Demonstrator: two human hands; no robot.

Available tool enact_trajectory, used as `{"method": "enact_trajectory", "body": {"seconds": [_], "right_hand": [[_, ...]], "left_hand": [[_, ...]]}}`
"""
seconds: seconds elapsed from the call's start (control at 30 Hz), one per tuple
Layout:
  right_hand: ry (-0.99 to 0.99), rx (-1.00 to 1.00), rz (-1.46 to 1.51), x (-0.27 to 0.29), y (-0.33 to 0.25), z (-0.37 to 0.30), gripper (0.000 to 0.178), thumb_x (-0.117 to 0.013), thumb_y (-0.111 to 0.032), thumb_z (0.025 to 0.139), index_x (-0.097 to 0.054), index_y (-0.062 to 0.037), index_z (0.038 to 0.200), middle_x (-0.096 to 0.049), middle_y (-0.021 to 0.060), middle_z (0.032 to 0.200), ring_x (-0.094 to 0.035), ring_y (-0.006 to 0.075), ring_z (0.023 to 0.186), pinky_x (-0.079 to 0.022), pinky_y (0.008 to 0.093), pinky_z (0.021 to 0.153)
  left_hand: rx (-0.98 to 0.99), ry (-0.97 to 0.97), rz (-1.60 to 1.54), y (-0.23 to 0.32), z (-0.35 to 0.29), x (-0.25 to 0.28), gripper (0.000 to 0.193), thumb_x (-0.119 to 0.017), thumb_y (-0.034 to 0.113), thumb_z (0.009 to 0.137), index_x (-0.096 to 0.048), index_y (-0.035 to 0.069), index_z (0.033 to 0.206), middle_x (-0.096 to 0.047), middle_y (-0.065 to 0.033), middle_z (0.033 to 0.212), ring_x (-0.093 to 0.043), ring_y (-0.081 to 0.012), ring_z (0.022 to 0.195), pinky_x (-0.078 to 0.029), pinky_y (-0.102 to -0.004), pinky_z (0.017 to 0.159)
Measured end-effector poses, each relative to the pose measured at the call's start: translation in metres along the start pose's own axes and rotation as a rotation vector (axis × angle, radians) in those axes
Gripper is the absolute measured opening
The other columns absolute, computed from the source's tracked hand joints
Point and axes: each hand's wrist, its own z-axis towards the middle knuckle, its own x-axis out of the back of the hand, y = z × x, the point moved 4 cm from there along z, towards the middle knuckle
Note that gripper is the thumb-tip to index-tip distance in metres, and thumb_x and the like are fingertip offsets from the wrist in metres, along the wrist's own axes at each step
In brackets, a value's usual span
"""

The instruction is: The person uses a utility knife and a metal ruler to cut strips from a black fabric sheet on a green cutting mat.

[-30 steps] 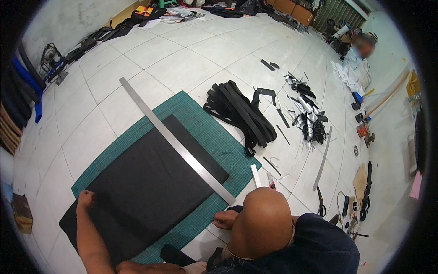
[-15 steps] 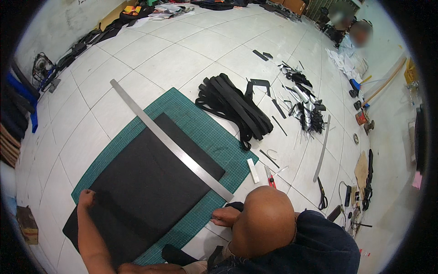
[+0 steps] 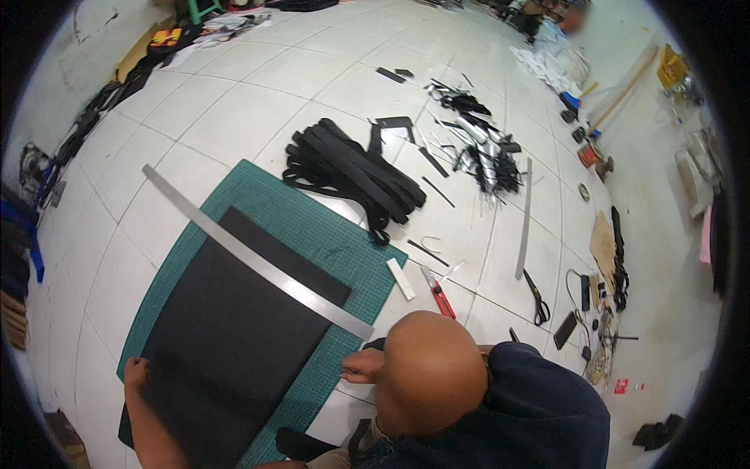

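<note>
A large black sheet (image 3: 234, 336) lies on a green cutting mat (image 3: 359, 270), overhanging its near left side. Across the sheet's far part runs a long steel ruler (image 3: 266, 270), slanting from far left to near right. My left hand (image 3: 137, 374) is closed at the sheet's left edge and appears to grip it. Just beyond the ruler's near end, my right hand (image 3: 362, 366) is held as a fist beside my bent knee (image 3: 433, 375); anything inside its fingers is hidden. A red utility knife (image 3: 440, 295) and a white block (image 3: 401, 279) lie to the right of the mat.
Bundled black straps (image 3: 355, 172) lie beyond the mat on the tiled floor. Farther right are a scrap pile (image 3: 484, 156), a second metal strip (image 3: 525, 219) and black-handled scissors (image 3: 537, 297). Another person (image 3: 555, 47) sits by the far right wall.
The whole view has swung, moving the floor things leftward in the picture. Sheet, ruler and both hands keep about the same places relative to the mat.
</note>
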Motion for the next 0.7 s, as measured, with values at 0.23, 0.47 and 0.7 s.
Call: {"method": "enact_trajectory", "body": {"seconds": [0.23,0.47,0.7], "right_hand": [[0.038,0.06,0.098,0.0,-0.008,0.031,0.025,-0.071,-0.031,0.093,-0.065,-0.0065,0.095,-0.063,0.0094,0.08,-0.063,0.0224,0.068,-0.051,0.0358,0.062],[0.377,-0.016,0.023,0.072,-0.026,0.023,0.028,-0.077,-0.031,0.088,-0.065,-0.0062,0.096,-0.061,0.0087,0.079,-0.063,0.0209,0.068,-0.052,0.0337,0.06],[0.618,-0.327,-0.161,0.125,0.019,0.018,0.034,-0.071,-0.032,0.09,-0.062,-0.0073,0.111,-0.061,0.0143,0.105,-0.065,0.0308,0.092,-0.052,0.0431,0.079]], "left_hand": [[-0.175,0.14,0.281,-0.001,-0.019,0.041,0.037,-0.063,0.025,0.086,-0.065,-0.006,0.104,-0.069,-0.0231,0.103,-0.066,-0.0356,0.095,-0.051,-0.0444,0.084],[-0.516,-0.069,0.43,0.181,-0.075,-0.057,0.055,-0.073,0.03,0.083,-0.058,0.002,0.128,-0.056,-0.0219,0.133,-0.054,-0.0381,0.124,-0.045,-0.044,0.104],[-0.694,-0.213,0.465,0.312,-0.103,-0.157,0.073,-0.075,0.033,0.083,-0.047,0.003,0.143,-0.041,-0.0215,0.151,-0.04,-0.0389,0.14,-0.037,-0.0443,0.115]]}}
